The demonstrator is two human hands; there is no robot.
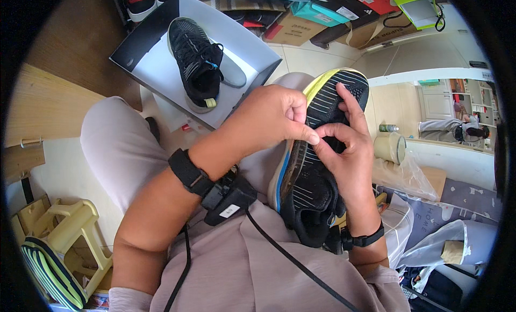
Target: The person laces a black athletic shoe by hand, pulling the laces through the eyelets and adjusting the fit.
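A black sneaker (312, 196) with thin white stripes, a yellow toe edge and a blue line along its sole rests over my lap, toe pointing away. My left hand (274, 113) reaches across its side, thumb and forefinger pinched. Against that pinch, my right hand (349, 153) also presses thumb and forefinger together, its other fingers extended over the toe. Whatever sits between the fingertips is too small to make out. A dark brown, shiny strip (293, 164) runs along the shoe's left side. Beyond my knees, a similar black sneaker (194, 59) lies in an open shoebox (153, 57).
Beside the boxed sneaker is a grey, sole-shaped piece (233, 73). Cardboard boxes (297, 30) and a lime-green bag (414, 8) crowd the far side. A cream plastic stool (88, 226) stands at left. To the right are a pale bin (389, 147) and a mirror (457, 110).
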